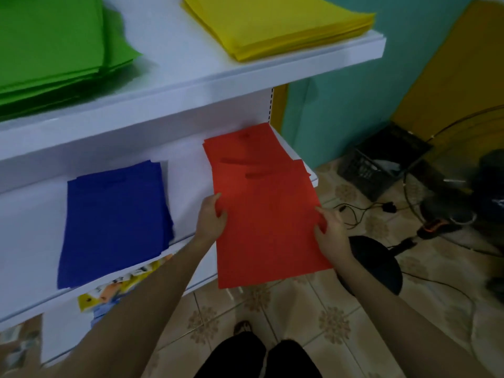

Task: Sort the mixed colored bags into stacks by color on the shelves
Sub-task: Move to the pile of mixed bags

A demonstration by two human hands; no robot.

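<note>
On the upper shelf (177, 53) a green stack (49, 42) is laid at the left and a yellow stack (272, 20) at the right, well apart. On the lower shelf (188, 173) a blue stack (114, 219) is set at the left and a red stack (245, 154) at the right, with the top red bag (270, 227) jutting past the front edge. On the tiled floor (313, 309) a black crate (381, 165) and cables (351, 214) are seen.

Black crate (381, 163), fan (489, 181), stool (377, 264)
</note>
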